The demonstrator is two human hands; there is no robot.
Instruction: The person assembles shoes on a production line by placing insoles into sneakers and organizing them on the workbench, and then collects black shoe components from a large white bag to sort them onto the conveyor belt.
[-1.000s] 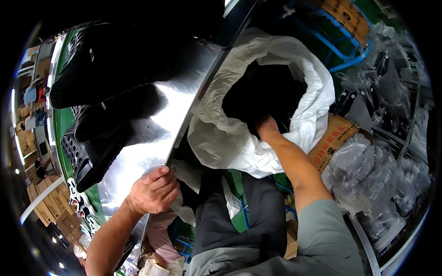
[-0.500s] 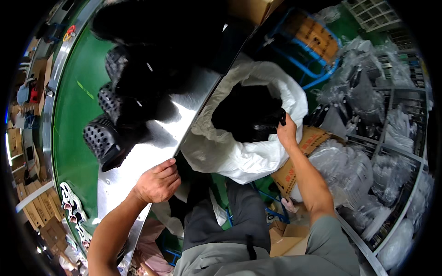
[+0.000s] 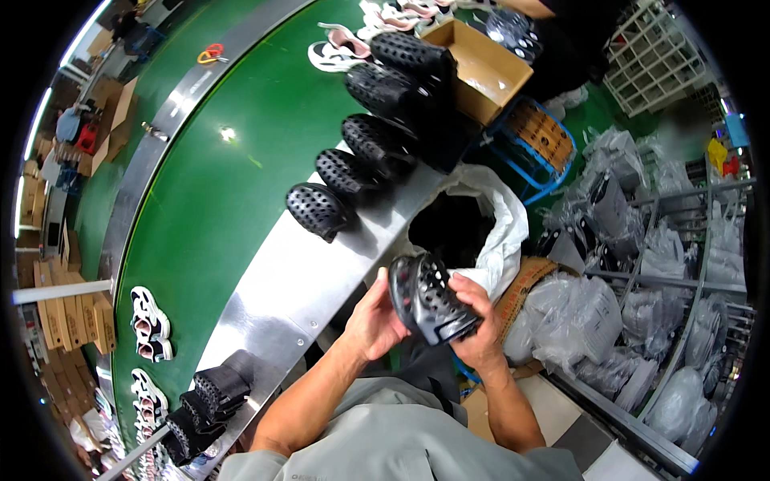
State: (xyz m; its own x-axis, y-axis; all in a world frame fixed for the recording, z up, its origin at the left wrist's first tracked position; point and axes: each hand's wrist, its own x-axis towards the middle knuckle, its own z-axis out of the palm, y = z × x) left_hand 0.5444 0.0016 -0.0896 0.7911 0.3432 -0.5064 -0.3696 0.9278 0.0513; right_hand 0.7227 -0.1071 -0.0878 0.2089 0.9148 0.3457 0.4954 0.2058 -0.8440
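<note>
A glossy black clog with round holes [image 3: 433,301] is held up in front of my body, over the near edge of the metal ledge. My right hand [image 3: 480,325] grips it from the right, thumb over its side. Against its left side is my left hand [image 3: 377,321], thumb raised and the fingers partly hidden behind the clog. Beyond my hands, several similar black clogs [image 3: 318,210] stand in a row along the metal ledge [image 3: 273,280]. A white sack [image 3: 505,212] with a dark inside stands open just past the held clog.
The green conveyor belt [image 3: 216,184] curves along the left, carrying white shoes [image 3: 150,321] and more black clogs [image 3: 216,393]. A cardboard box [image 3: 481,60] sits at the far end. On the right, a metal rack [image 3: 642,280] holds plastic-wrapped goods [image 3: 577,313]. A blue-framed stool [image 3: 541,144] stands behind the sack.
My right hand has come out of the white sack with a black clog. My left hand has left the ledge's edge and moved to the clog. The view has shifted.
</note>
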